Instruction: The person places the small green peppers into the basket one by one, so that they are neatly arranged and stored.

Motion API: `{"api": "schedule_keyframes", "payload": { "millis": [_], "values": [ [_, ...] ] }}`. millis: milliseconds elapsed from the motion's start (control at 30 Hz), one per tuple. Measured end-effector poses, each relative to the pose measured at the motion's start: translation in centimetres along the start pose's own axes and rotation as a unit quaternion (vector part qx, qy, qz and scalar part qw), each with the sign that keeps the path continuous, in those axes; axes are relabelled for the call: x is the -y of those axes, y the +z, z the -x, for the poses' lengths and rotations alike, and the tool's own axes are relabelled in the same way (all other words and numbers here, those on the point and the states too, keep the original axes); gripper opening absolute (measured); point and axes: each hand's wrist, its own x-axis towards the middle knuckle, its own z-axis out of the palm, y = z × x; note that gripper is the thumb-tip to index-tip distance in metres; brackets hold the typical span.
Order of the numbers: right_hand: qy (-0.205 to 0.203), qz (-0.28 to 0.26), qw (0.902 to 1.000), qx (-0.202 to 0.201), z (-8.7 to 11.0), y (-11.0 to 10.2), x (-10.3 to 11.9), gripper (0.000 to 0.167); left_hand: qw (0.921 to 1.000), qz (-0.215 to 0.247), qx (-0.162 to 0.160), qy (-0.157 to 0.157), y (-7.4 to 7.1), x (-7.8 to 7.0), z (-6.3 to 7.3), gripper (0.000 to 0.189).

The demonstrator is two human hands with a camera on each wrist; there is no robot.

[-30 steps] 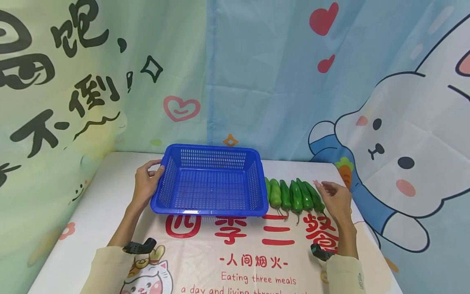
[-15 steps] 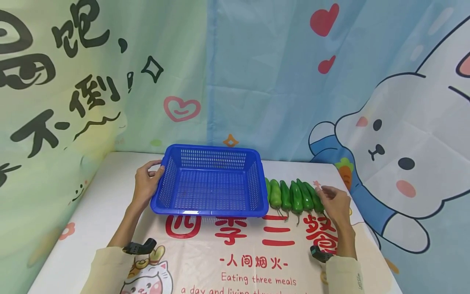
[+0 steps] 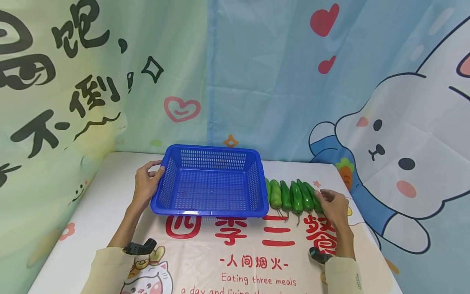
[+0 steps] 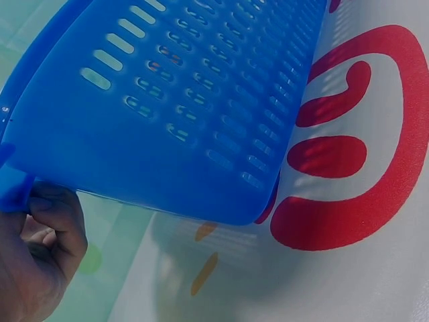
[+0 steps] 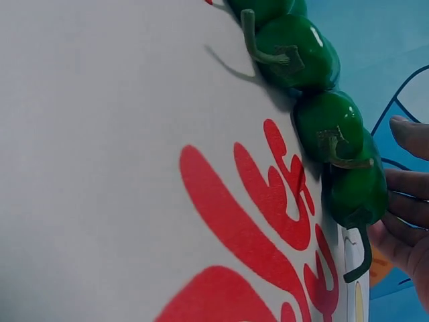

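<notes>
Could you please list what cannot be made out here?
Head view: leftmost green, tapered pepper, partly hidden by the blue, perforated plastic basket.
Head view: lowest red English line, cut by the bottom edge.
Left wrist view: left hand, partly cut off by the left edge.
Right wrist view: right hand, partly beyond the right edge.
</notes>
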Motion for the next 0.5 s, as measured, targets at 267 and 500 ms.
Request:
{"api": "schedule_keyframes", "payload": {
  "millis": [267, 500],
  "values": [
    [-0.003, -0.008, 0.9999, 0.010, 0.12, 0.34, -0.20, 0.063, 1.0000, 0.007, 0.002, -0.005, -0.03, 0.19, -0.05, 0.044],
    [-0.009, -0.003, 0.9999, 0.010, 0.07, 0.80, -0.54, 0.065, 0.9999, 0.008, 0.002, -0.008, 0.00, 0.18, -0.05, 0.045]
  ]
}}
